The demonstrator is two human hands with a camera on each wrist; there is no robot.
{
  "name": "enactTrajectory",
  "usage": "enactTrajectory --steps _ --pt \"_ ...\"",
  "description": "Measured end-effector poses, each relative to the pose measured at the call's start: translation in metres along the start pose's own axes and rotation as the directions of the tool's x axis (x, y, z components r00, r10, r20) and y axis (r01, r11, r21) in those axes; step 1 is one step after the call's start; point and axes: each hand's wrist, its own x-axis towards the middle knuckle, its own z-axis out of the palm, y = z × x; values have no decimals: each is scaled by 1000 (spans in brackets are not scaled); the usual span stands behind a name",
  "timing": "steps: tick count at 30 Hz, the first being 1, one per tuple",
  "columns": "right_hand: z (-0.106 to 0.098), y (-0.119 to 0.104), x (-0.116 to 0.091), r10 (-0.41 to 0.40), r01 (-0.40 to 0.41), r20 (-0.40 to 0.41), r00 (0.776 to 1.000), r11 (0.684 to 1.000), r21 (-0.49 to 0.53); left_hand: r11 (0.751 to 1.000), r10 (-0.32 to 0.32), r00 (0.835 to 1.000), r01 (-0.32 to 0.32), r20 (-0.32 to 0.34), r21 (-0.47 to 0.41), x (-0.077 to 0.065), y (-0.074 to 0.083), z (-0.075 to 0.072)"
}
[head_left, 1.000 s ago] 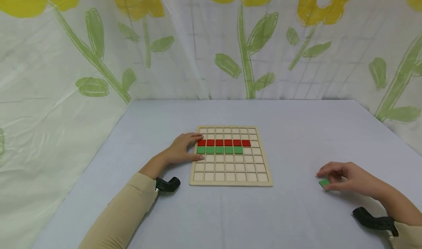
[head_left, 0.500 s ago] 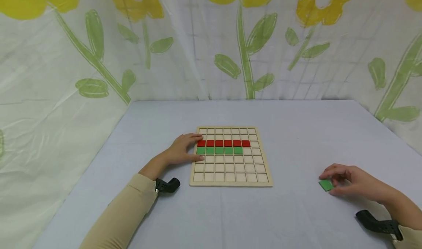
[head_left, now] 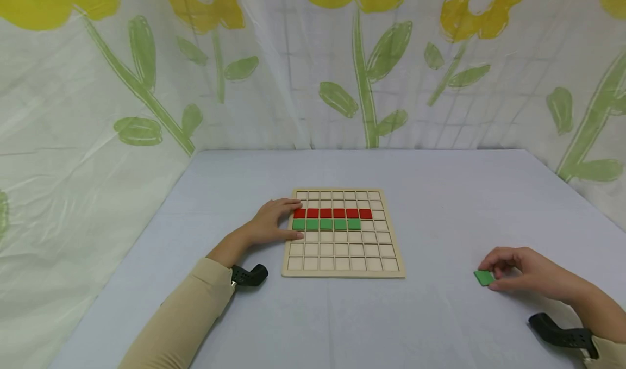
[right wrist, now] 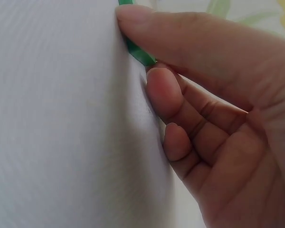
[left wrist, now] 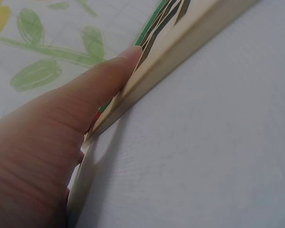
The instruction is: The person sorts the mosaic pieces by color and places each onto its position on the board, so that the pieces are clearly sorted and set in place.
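Note:
A square wooden grid board lies flat on the table, with a row of red tiles and, just nearer, a row of green tiles. My left hand rests on the board's left edge, thumb and fingers spread to either side of those rows. In the left wrist view the thumb lies over the frame. Off to the right, my right hand pinches a loose green tile by its edges, at the table surface. The right wrist view shows the thumb covering part of that tile.
The table is covered in a pale cloth. A curtain with printed yellow flowers hangs behind it and at its sides. Each wrist carries a black camera mount, the left one near the board's front left corner.
My right hand has shifted slightly right and nearer, its fingers drawing back so more of the green tile shows. The left hand and the board stay in place.

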Motion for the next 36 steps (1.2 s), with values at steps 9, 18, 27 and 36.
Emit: enactTrajectory --steps 9,18,27,36 --pt "0 -7 4 26 -31 -40 999 993 -110 1000 2 1000 -2 -4 -6 1 0 0" --pt "3 -7 5 54 -61 -69 996 993 -99 1000 6 1000 -6 2 -7 2 1 0" --pt "7 -12 18 36 -42 -68 997 995 -92 1000 -8 1000 8 -1 3 0 -1 1" --pt "6 -16 29 1 -11 -73 997 990 -137 1000 -2 1000 2 -2 -1 0 1 0"
